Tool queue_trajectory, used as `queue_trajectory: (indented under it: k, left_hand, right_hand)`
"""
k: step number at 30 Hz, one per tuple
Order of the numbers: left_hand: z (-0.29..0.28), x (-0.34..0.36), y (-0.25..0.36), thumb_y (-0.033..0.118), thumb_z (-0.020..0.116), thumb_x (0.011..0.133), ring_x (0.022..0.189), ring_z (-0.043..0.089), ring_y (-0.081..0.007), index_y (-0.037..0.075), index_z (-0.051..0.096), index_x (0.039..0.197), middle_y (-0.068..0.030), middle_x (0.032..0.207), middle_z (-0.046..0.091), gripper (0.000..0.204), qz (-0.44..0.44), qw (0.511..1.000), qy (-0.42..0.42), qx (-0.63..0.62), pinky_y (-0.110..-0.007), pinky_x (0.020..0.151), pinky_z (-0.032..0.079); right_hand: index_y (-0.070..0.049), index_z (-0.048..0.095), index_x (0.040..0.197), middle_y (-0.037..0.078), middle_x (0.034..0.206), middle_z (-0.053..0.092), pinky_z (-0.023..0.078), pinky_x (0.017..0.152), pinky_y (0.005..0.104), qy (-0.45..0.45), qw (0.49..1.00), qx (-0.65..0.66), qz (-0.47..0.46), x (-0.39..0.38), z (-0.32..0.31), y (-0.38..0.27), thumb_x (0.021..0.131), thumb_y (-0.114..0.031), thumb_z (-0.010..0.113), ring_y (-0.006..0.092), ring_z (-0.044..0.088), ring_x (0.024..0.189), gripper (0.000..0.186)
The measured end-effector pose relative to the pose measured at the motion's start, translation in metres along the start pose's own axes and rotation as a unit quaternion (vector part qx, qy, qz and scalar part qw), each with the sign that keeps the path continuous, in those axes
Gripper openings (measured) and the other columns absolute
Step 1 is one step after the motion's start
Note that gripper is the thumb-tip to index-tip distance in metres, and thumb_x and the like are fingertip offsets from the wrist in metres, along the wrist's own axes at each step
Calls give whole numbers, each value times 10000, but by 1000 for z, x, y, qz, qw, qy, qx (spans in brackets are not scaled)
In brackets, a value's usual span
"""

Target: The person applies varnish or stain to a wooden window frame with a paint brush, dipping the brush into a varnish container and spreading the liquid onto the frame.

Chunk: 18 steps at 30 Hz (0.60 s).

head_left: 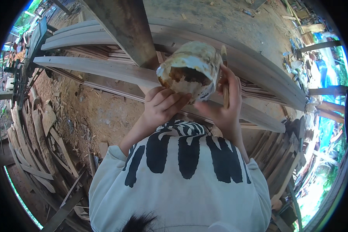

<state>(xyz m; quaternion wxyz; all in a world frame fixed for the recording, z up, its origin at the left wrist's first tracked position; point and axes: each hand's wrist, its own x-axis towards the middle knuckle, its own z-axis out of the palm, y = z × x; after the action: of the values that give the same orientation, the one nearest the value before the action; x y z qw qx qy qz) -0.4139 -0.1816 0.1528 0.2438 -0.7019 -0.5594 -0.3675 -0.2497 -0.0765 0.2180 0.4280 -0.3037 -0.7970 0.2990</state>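
A white tub [199,58], stained brown inside and out, is tipped so that its wide mouth faces me. My left hand [164,104] is closed on the near lower rim, thumb along the edge. At the tub's right side my right hand [228,100] has its fingers wrapped round a thin wooden stick [226,94], which stands nearly upright against the tub. Whether the stick ends in a brush cannot be made out. Brown residue coats the tub's inner wall; its depth lies in shadow.
Long stacked planks [92,69] run crosswise under and beyond my hands. A thick upright post [123,31] stands just left of the tub. Scrap wood [46,135] lies at left, more boards [278,154] at right, and sawdust covers the ground [100,112].
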Motion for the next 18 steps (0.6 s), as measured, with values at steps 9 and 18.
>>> queue_trajectory:
  k: [9,18]
  left_hand:
    - [27,2,12,507,863,612,1303,325,-255,244,188,1514,-94,1450,310,1157,-308,792,357,-387,-456,991,349]
    - [17,13,-15,509,895,553,1396,302,-343,122,-11,1527,-180,1540,171,1385,-358,571,49,-737,-479,1137,281]
  right_hand:
    - [-23,613,1231,94,845,589,455,613,269,18,999,-14,28,3,-1,2,843,16,600,155,548,684,391]
    - [49,608,1187,119,928,623,469,736,265,31,994,90,-60,3,-4,4,951,-228,607,166,596,798,364]
